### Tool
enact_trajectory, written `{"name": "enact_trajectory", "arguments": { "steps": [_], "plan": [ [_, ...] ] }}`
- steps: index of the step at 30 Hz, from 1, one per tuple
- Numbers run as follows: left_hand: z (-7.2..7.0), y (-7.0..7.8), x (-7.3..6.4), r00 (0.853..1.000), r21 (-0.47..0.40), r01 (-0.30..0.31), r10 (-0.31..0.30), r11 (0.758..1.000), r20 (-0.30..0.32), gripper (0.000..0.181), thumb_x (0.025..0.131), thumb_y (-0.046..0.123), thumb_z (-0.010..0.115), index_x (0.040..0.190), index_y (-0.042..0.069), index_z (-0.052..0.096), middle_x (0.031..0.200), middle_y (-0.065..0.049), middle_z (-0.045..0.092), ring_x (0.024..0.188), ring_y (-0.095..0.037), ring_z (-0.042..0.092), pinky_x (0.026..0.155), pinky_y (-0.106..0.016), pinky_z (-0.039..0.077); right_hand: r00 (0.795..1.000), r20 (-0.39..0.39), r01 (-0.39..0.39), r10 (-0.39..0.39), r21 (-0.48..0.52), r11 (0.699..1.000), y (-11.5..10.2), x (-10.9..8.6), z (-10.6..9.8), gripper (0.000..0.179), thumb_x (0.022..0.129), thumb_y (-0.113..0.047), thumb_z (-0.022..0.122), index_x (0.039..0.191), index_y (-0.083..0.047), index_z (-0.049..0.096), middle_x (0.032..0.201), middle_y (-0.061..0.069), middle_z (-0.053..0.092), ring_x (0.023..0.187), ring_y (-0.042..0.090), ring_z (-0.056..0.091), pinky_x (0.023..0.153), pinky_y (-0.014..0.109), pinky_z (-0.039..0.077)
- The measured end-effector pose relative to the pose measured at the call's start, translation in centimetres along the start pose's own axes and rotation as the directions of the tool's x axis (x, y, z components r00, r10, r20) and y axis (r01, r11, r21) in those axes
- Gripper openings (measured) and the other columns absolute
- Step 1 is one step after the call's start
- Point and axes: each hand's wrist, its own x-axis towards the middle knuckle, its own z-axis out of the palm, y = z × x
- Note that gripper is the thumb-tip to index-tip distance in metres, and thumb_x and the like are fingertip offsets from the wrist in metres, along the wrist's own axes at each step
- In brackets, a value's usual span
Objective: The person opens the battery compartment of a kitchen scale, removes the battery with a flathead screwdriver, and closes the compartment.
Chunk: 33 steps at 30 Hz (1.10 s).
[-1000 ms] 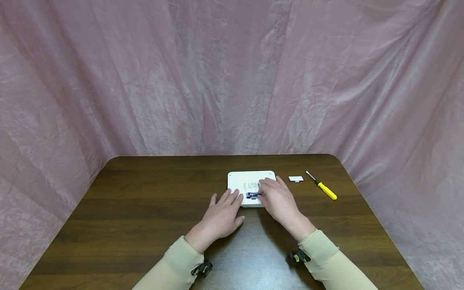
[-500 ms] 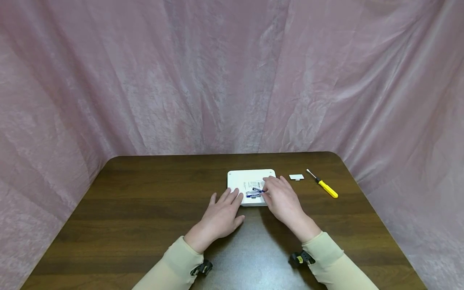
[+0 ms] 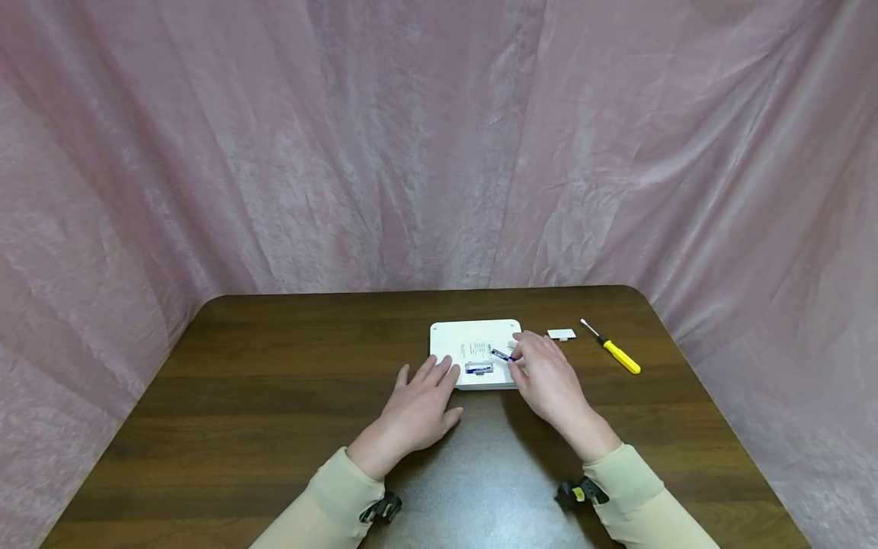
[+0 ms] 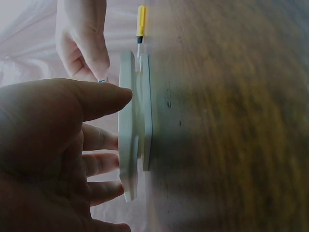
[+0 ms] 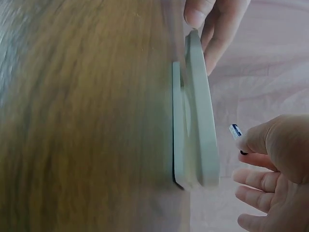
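A white flat device (image 3: 456, 335), with rounded corners and a printed label, lies with its battery compartment (image 3: 479, 368) uncovered. One blue-and-white battery shows inside that compartment. My left hand (image 3: 415, 406) rests on the device's left side with its fingers spread out straight. Between the thumb and a finger of my right hand (image 3: 549, 381), a second small battery (image 3: 501, 354) is pinched. It is held tilted over the device's right part. In the right wrist view, this battery (image 5: 235, 131) sticks out past the thumb, off the device's surface.
A small white battery cover (image 3: 561, 334) lies on the brown wooden table (image 3: 274, 366), just beyond my right hand. Farther right is a screwdriver (image 3: 620, 357) with a yellow handle. A pink curtain (image 3: 411, 152) hangs behind the table.
My right hand has lifted one battery out of the compartment and moved it up and to the right. The left hand has stayed in place on the device.
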Motion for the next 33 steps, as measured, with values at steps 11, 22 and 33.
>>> {"name": "enact_trajectory", "arguments": {
  "steps": [11, 22, 33],
  "plan": [
    [-0.1, 0.0, -0.2, 1.0, -0.014, 0.0, 0.0, 1.0, 0.006, 0.069, 0.111, 0.041, 0.068, 0.168, 0.008, 0.047, 0.177, -0.013, 0.037, 0.165, -0.035, 0.03, 0.125, -0.071, 0.027, 0.988, 0.011, -0.156, 0.156, -0.005, 0.988, 1.8, -0.6, -1.5, 0.01, 0.1, -0.004, 0.077, 0.101, 0.001, 0.069, 0.143, 0.026, 0.067, 0.144, 0.047, 0.055, 0.123, 0.059, 0.039],
    [0.1, -0.1, 0.0, 1.0, -0.02, 0.011, -0.011, 1.0, 0.02, 0.069, 0.111, 0.042, 0.067, 0.169, 0.009, 0.046, 0.178, -0.012, 0.036, 0.166, -0.035, 0.028, 0.126, -0.072, 0.026, 0.978, -0.119, -0.176, 0.173, -0.01, 0.984, 4.3, -1.1, -2.8, 0.013, 0.095, 0.002, 0.077, 0.099, 0.005, 0.064, 0.135, 0.034, 0.068, 0.142, 0.055, 0.053, 0.124, 0.064, 0.035],
    [0.1, -0.1, -0.2, 1.0, -0.024, 0.011, -0.01, 1.0, 0.019, 0.069, 0.112, 0.041, 0.067, 0.169, 0.009, 0.046, 0.177, -0.013, 0.036, 0.165, -0.035, 0.029, 0.126, -0.072, 0.026, 0.951, -0.119, -0.293, 0.286, -0.046, 0.955, 5.9, -1.9, -3.7, 0.01, 0.098, -0.002, 0.07, 0.098, 0.004, 0.062, 0.148, 0.036, 0.06, 0.154, 0.054, 0.037, 0.128, 0.07, 0.017]
  ]
}}
